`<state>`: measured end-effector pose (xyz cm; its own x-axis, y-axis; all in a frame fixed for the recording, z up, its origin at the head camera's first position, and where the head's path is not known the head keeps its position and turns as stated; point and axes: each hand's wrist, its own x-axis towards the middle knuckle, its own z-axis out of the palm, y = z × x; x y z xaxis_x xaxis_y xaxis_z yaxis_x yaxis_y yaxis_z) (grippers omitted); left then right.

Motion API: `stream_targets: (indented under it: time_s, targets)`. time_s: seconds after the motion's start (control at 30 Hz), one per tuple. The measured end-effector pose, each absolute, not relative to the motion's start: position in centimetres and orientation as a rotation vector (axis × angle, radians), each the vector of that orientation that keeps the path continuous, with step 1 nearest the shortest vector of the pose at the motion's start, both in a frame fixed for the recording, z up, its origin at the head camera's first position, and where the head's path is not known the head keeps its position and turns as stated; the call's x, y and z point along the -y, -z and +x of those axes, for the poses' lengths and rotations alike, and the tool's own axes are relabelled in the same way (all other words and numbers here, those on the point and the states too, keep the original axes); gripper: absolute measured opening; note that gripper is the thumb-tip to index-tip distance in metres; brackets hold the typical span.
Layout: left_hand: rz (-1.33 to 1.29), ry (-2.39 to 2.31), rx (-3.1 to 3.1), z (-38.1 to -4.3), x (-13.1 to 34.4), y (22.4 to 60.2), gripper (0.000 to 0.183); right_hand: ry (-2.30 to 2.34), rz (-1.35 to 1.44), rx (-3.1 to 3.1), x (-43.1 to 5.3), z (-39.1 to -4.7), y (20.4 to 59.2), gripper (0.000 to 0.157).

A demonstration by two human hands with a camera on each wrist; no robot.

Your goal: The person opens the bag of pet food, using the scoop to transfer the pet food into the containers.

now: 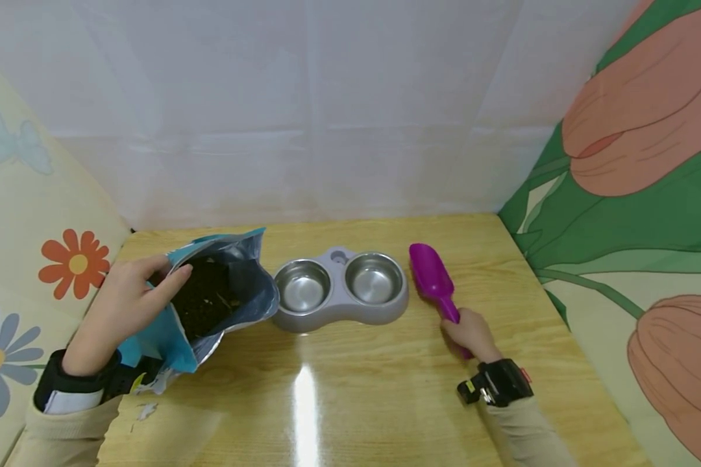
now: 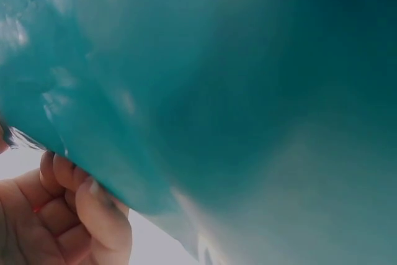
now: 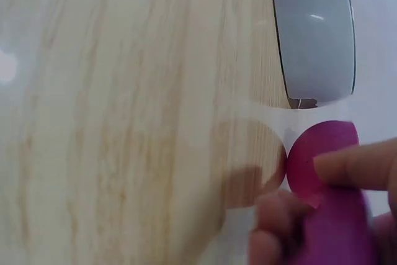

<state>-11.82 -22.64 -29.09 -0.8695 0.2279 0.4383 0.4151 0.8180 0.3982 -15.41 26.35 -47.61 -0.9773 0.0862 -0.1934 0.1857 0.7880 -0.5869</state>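
Observation:
A blue foil bag with dark brown, soil-like stuff inside leans at the left, its mouth wide. My left hand grips its rim, thumb on the inner side. In the left wrist view the teal bag fills most of the picture, with curled fingers at its edge. At the right, my right hand holds a magenta scoop by its handle, the scoop's head pointing away from me. The right wrist view shows fingers around the scoop's handle.
Between the hands stands a grey double bowl holder with two bare metal bowls. A small white scrap lies on the wooden table at the front left. A white backdrop and flower-printed side panels surround the table.

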Motion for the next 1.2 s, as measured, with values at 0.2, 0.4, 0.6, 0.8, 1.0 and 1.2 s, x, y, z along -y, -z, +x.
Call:
stream_targets:
  time_s: [0.2, 0.4, 0.6, 0.8, 1.0, 1.2]
  targets:
    - [-0.485, 0.686, 2.623, -11.8, 22.7, 29.2, 0.028, 1.109, 0.248, -2.806, -26.6, -15.2, 48.1, 0.023]
    - [-0.479, 0.684, 2.626, -11.8, 22.7, 29.1, 0.028, 1.245, 0.283, -2.761, -26.9, -15.0, 47.4, 0.025]
    - [-0.488, 0.689, 2.603, -11.8, 22.7, 29.2, 0.028, 1.274, 0.209, -2.741, -26.9, -15.0, 45.9, 0.025]
    - [-0.490, 0.697, 2.589, -11.8, 22.7, 29.2, 0.028, 1.259, 0.054, -2.725, -26.2, -14.8, 44.0, 0.028]
    - [-0.490, 0.706, 2.602, -11.8, 22.7, 29.2, 0.028, 1.234, -0.307, -2.747, -25.0, -14.4, 41.4, 0.021]
    - [-0.500, 0.722, 2.607, -11.8, 22.7, 29.2, 0.028, 1.169, -0.609, -2.737, -23.8, -14.1, 38.8, 0.014]
